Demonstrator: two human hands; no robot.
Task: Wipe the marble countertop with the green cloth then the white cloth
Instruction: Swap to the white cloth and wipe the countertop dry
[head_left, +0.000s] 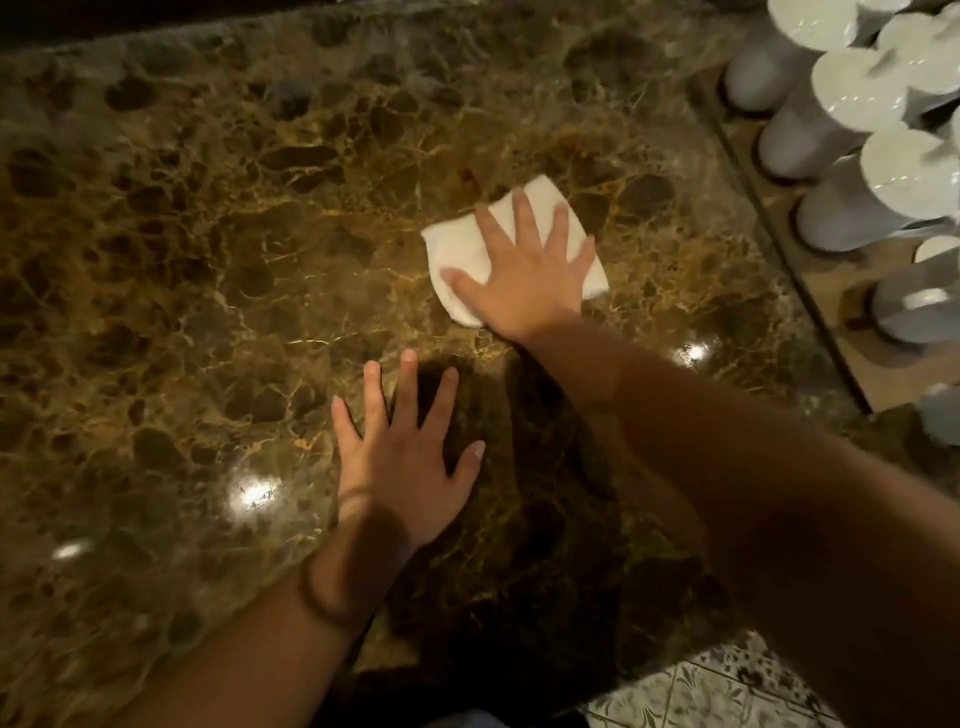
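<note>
The brown, gold-veined marble countertop (208, 234) fills most of the view. A folded white cloth (460, 247) lies flat on it, right of centre. My right hand (524, 275) presses down on the cloth with fingers spread, covering its middle. My left hand (402, 452) rests flat on the bare marble nearer to me, fingers apart, holding nothing. No green cloth is in sight.
Several white cups (831, 140) stand upside down on a wooden tray (831, 291) along the right edge of the counter. A patterned tile floor (717, 691) shows below the counter's near edge. Bright light spots reflect on the marble.
</note>
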